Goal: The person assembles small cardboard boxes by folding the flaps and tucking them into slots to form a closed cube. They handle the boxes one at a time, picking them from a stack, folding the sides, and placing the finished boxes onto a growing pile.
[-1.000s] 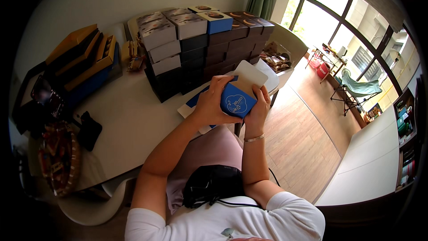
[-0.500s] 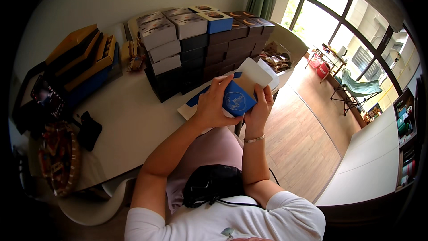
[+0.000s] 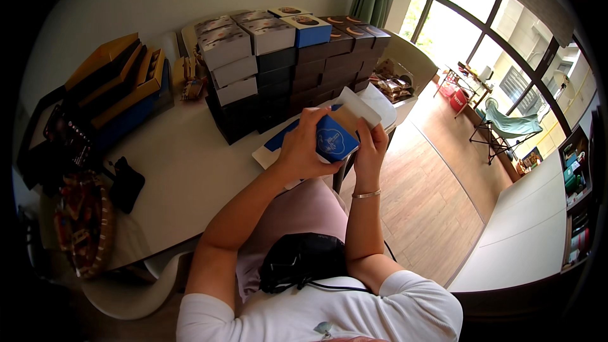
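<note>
Over the table's right end I hold a small blue cardboard box [image 3: 335, 139] with a pale line drawing on its side. My left hand [image 3: 301, 145] is closed round the box's left side, thumb along the lower edge. At the right edge, my right hand [image 3: 370, 147] pinches the box near its raised white flap [image 3: 362, 109]. The top is at least partly open, showing the plain inner card. Behind and below my left hand lies more blue and white card [image 3: 269, 152] on the table.
Stacks of grey, black, brown and blue boxes [image 3: 278, 66] stand at the back of the white table [image 3: 174, 164]. On the left are yellow box parts [image 3: 120, 82], a phone [image 3: 66, 130], a black pouch [image 3: 128, 185] and a snack basket [image 3: 82, 228]. A packet-filled container [image 3: 396, 82] stands back right.
My right hand has shifted slightly right, and its fingers have moved against the flap. The white flap has tipped over toward the right hand. The box has turned a little in my left hand.
</note>
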`<state>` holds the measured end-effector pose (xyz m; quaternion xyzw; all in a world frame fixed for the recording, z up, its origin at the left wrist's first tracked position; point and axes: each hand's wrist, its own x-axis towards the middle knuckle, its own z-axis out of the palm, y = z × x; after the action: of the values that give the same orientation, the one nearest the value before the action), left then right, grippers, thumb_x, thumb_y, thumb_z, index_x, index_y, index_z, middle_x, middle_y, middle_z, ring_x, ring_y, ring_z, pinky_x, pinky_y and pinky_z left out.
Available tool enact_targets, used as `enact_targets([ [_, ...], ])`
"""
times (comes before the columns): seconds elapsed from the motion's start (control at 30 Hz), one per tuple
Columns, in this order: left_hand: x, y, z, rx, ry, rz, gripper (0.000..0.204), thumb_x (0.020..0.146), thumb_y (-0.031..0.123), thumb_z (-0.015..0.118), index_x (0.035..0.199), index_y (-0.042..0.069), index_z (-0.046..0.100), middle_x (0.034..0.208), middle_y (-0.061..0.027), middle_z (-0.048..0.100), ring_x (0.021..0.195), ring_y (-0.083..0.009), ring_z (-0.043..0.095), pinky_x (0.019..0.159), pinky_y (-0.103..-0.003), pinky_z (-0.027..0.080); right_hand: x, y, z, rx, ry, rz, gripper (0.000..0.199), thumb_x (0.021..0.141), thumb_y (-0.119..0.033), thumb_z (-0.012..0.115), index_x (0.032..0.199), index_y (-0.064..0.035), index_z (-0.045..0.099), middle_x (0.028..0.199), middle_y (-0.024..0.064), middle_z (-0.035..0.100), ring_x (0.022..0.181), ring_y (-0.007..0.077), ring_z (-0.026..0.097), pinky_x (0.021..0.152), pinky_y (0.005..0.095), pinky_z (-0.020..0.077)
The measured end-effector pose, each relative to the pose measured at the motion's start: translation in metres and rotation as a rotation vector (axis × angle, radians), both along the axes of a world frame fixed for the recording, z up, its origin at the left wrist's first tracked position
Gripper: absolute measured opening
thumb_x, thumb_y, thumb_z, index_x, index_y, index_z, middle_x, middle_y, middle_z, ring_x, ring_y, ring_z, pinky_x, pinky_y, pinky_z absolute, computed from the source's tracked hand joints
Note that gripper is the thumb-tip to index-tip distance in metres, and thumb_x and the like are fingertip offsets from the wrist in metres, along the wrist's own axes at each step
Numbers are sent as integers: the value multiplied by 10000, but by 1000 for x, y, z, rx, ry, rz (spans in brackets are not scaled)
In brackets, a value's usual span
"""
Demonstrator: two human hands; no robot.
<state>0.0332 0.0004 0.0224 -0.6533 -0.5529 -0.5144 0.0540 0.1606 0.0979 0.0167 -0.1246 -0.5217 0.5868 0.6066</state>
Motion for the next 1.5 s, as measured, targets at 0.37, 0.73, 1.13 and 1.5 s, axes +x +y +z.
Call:
enact_targets([
  [0.37,7,-2,2,-83,31,58,915,535,353,889,1288,89,441,1241,-136,447,960,-335,640,761,-394,559,-6,15,-16,-250,136,189,180,934,-43,613,1080,41,676,1003,78,694,847,132,659,734,256,555],
  [0.73,2,0,1,-118,-117,-7,1001,532,250,885,1336,132,300,1194,-141,503,994,-321,628,798,-381,531,4,4,6,424,-280,46,350,881,-160,707,1171,33,664,1125,122,693,1024,192,657,879,292,513],
  [1.13,4,0,5,-224,-13,159,1197,528,380,909,1493,117,252,1258,-146,503,1073,-319,626,831,-386,557,0,2,2,54,-200,-35,296,888,-56,712,1175,10,678,1053,57,703,910,80,628,780,213,521],
  [1.5,4,0,-2,-87,135,181,1120,535,330,878,1480,97,323,1271,-126,516,1027,-313,650,746,-378,573,8,7,2,209,-135,51,274,989,-206,610,1120,26,678,1084,85,698,981,98,621,842,215,492],
])
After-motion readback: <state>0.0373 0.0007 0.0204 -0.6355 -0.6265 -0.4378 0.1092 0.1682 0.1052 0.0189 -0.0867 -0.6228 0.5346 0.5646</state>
